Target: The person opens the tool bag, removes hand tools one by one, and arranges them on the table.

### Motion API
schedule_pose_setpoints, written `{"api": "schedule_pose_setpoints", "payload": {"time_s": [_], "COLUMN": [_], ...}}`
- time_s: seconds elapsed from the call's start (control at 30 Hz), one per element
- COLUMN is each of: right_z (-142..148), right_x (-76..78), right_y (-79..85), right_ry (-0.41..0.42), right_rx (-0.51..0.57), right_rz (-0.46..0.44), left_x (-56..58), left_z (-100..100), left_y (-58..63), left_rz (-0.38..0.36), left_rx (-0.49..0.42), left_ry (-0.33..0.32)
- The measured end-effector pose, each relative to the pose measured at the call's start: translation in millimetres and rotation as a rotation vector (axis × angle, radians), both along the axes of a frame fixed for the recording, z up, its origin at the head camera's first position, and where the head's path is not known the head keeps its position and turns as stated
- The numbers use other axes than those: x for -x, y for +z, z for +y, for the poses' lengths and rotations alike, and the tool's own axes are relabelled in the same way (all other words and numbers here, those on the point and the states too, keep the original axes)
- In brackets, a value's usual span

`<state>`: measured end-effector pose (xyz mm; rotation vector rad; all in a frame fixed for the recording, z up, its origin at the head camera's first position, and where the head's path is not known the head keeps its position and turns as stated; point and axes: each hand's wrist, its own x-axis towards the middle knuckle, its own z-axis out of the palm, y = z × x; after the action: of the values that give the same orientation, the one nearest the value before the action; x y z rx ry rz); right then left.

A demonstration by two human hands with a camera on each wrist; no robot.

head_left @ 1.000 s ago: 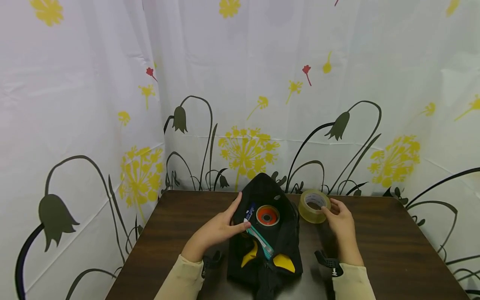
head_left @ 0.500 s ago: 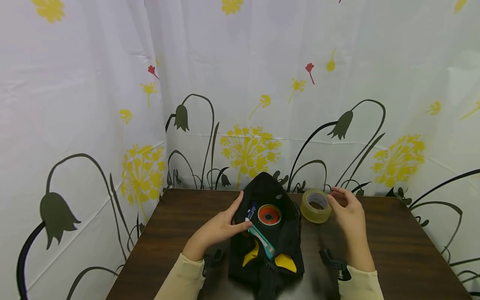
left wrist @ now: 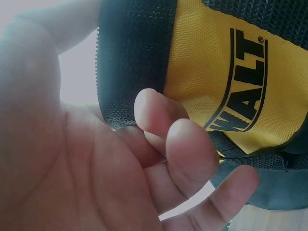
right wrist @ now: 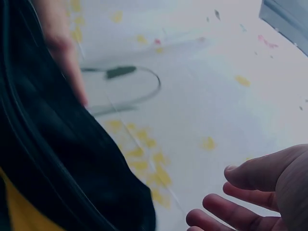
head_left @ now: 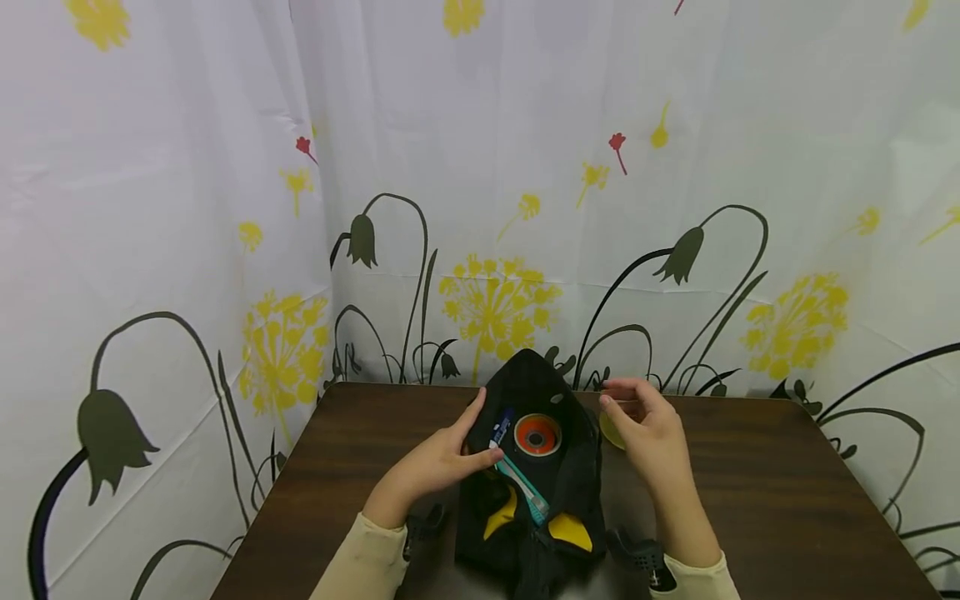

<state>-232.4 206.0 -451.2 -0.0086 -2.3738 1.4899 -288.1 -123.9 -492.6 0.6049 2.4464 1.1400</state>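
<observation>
A black-and-yellow zippered tool bag point(head_left: 480, 521) stands unzipped at the middle of the table. My left hand point(head_left: 431, 467) grips its left edge, thumb over the opening and fingers outside; in the left wrist view, the fingertips point(left wrist: 192, 154) curl beside the yellow lettered side. Inside lie a round spool with an orange centre point(head_left: 537, 435), a turquoise box cutter point(head_left: 525, 487) and a blue-and-white pen point(head_left: 500, 427). My right hand point(head_left: 652, 437) hovers right of the bag with loosely bent fingers and holds nothing, partly covering a roll of clear yellowish packing tape point(head_left: 611, 431).
The brown wooden table point(head_left: 765, 483) spreads out on both sides of the bag. Behind it hangs a white curtain point(head_left: 525, 125) printed with flowers. A black wrist strap point(head_left: 637, 550) is on the right forearm.
My right hand let go of the packing tape and drew back to the right, then moved left toward the bag, in front of the tape. The left hand keeps its grip on the bag.
</observation>
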Motion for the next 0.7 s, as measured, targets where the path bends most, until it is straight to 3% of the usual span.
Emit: {"api": "schedule_pose_setpoints", "payload": {"time_s": [0.37, 0.6, 0.7], "right_z": [-42.6, -53.9, -59.7], "right_x": [3.8, 26.9, 39.2], "right_y": [0.7, 12.4, 18.1], "right_ry": [0.169, 0.226, 0.214], "right_rx": [0.024, -0.036, -0.041], "right_rz": [0.024, 0.019, 0.017], "left_x": [0.6, -1.3, -2.1], "left_z": [-0.9, -3.6, -3.8], "left_y": [1.8, 1.9, 0.0], "left_rz": [-0.001, -0.012, -0.012], "left_rx": [-0.025, -0.031, -0.032], "left_ry": [-0.017, -0.029, -0.032]}}
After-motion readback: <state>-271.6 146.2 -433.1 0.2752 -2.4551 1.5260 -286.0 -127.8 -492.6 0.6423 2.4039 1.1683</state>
